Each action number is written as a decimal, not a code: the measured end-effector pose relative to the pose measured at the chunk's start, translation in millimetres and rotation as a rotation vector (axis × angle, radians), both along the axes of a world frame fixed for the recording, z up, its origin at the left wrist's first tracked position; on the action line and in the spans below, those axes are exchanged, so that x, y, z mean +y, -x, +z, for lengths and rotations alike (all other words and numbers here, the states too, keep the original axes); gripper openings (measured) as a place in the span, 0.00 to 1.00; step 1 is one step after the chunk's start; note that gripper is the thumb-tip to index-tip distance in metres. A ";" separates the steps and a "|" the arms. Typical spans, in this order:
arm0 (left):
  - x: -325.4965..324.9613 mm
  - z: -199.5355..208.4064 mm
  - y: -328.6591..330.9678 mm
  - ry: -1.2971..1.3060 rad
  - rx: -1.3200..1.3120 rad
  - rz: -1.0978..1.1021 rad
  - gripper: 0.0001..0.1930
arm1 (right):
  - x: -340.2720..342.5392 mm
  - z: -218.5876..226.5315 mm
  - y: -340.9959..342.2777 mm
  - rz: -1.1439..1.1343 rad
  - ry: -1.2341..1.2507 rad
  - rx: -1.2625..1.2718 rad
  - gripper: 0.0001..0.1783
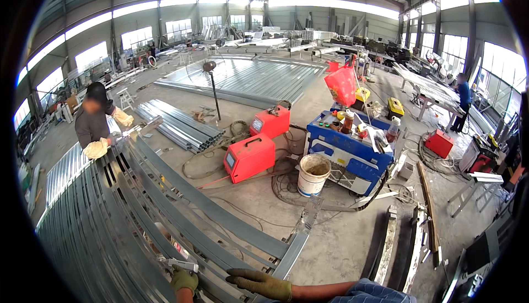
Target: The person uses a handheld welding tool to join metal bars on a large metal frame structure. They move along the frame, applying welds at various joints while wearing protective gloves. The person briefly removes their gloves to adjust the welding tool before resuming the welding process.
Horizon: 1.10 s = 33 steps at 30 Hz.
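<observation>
My left hand point(184, 281), in a green work glove, is at the lower edge with its fingers closed around a short pale grey bar-shaped piece point(183, 264). Its exact kind is unclear. My right hand point(262, 284), in a darker olive glove, reaches in from the right with fingers stretched flat over the steel bars and nothing visible in it. Beneath both hands lies a frame of long grey steel bars point(204, 206), side by side with narrow gaps, meeting a cross bar point(292, 253) at the right. A partly hidden object with a printed label point(179, 248) shows between the bars.
A person point(98, 118) in pale gloves works at the frame's far left end. Two red boxy machines point(249, 157), a white bucket point(314, 175) and a blue wheeled machine point(350, 151) stand ahead among floor cables. Metal beams point(387, 242) lie at right; another person point(463, 102) stands farther off.
</observation>
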<state>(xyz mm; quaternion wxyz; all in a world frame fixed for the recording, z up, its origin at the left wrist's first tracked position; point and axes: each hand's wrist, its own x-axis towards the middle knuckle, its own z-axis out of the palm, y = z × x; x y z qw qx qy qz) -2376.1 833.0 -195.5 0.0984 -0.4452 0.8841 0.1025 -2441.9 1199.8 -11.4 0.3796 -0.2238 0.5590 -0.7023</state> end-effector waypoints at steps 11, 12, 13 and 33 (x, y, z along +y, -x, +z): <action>96.5 98.8 -106.9 0.106 0.627 0.008 0.36 | -65.8 2.6 45.5 0.188 0.078 0.044 0.36; 113.0 104.7 -107.8 0.143 0.795 0.074 0.35 | -77.6 0.7 41.2 0.184 0.105 0.054 0.34; 124.2 110.0 -104.4 0.167 0.966 0.124 0.34 | -93.8 -4.7 36.9 0.331 0.241 0.020 0.33; -63.2 154.1 -105.1 0.204 1.522 0.580 0.23 | -299.9 32.3 -111.0 0.377 0.483 0.040 0.32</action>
